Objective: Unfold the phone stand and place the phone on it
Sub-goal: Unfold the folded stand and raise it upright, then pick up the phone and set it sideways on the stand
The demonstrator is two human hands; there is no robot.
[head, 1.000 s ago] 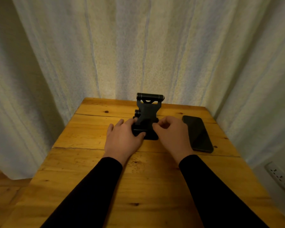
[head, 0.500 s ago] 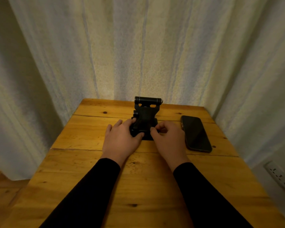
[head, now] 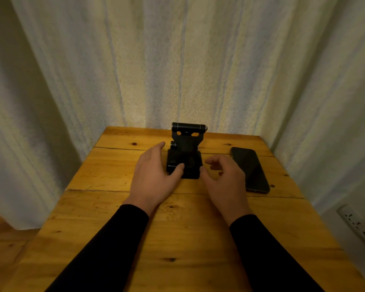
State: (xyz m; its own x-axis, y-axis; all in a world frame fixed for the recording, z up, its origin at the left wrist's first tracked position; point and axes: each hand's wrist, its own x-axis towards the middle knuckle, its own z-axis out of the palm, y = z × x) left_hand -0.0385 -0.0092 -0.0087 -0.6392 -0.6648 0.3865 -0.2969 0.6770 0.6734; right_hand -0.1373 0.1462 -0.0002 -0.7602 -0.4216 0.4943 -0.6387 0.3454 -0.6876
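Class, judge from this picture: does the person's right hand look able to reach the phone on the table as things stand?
Probably yes. The right hand is open and empty, and the phone lies flat just to its right on the table with nothing between them. The stand sits on the hand's other side.

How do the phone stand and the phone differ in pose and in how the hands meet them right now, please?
The phone stand rises upright, unfolded, near the middle of the table; the phone lies flat, screen up, nearer the right edge. The left hand has its thumb on the stand's base, whereas the phone is untouched, with the right hand open between the two. Both are black and rest on the wooden table.
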